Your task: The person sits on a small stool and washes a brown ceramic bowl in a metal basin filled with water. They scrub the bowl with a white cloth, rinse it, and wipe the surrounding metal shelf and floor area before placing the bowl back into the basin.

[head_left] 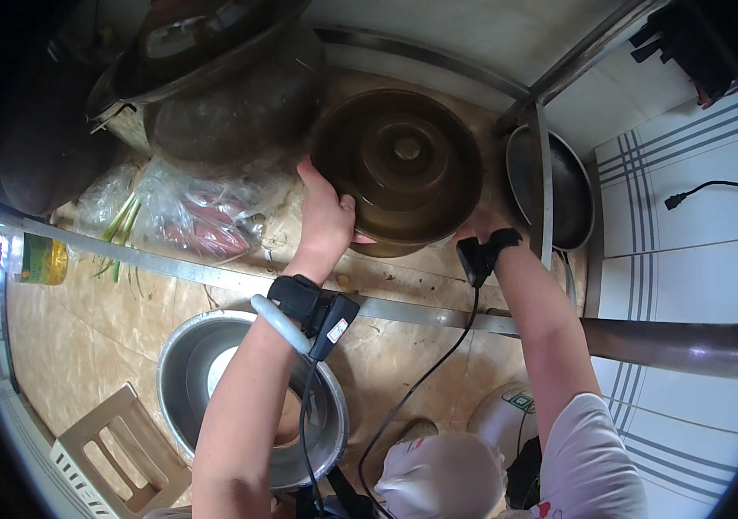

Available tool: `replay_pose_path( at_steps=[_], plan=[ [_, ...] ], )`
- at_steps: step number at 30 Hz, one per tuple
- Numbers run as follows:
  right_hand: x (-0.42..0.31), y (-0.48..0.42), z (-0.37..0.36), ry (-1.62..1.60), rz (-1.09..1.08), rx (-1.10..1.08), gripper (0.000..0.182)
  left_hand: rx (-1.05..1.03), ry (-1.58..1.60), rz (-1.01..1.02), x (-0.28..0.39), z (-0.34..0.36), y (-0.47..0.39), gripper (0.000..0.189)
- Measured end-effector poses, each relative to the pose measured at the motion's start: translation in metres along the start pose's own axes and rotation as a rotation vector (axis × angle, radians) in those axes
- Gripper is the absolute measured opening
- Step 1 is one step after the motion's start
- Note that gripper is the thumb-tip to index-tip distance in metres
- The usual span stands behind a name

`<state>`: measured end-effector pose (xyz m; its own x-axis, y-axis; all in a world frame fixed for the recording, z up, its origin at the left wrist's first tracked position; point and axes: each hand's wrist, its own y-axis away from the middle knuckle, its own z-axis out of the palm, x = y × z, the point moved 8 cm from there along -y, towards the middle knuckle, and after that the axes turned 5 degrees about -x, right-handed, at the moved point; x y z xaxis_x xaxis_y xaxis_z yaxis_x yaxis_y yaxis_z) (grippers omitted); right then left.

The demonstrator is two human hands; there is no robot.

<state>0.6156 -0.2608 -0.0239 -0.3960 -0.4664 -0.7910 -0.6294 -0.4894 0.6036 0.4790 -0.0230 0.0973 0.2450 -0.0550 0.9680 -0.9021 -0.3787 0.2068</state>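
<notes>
A round, brown glazed lidded pot (401, 214) stands low within a metal frame, its knobbed lid facing up. My left hand (328, 211) is against the pot's left side, thumb apart, fingers partly hidden beneath the edge. On the lower right side my right hand (482, 227) is at the rim in shadow; its fingers are mostly hidden. Each wrist wears a black strap with a small cabled device, and a pale bangle (281, 323) rings the left forearm. Left of the pot lie clear plastic bags (206, 220) with something reddish inside, beside green onion stalks (121, 224).
A metal rail (408, 311) crosses beneath both forearms. Large dark jars (232, 117) stand upper left, a black pan (566, 188) leans right behind an upright bar. Below are a metal basin (174, 389), a plastic stool (129, 447) and, far left, an oil bottle (38, 259).
</notes>
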Motion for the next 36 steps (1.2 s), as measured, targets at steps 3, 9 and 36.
replay_pose_path(
  at_steps=[3,9,36],
  plan=[
    [0.006,0.026,0.032,-0.592,0.183,0.025,0.033,0.065,-0.087,0.006,0.0,0.0,0.003,0.069],
    [0.033,0.046,0.041,-0.659,0.298,0.02,0.034,0.073,-0.065,0.022,0.0,0.008,0.004,0.071],
    [-0.038,0.127,0.403,0.695,-0.333,-0.559,0.046,-0.145,-0.406,-0.332,-0.165,-0.247,0.23,0.036]
  ],
)
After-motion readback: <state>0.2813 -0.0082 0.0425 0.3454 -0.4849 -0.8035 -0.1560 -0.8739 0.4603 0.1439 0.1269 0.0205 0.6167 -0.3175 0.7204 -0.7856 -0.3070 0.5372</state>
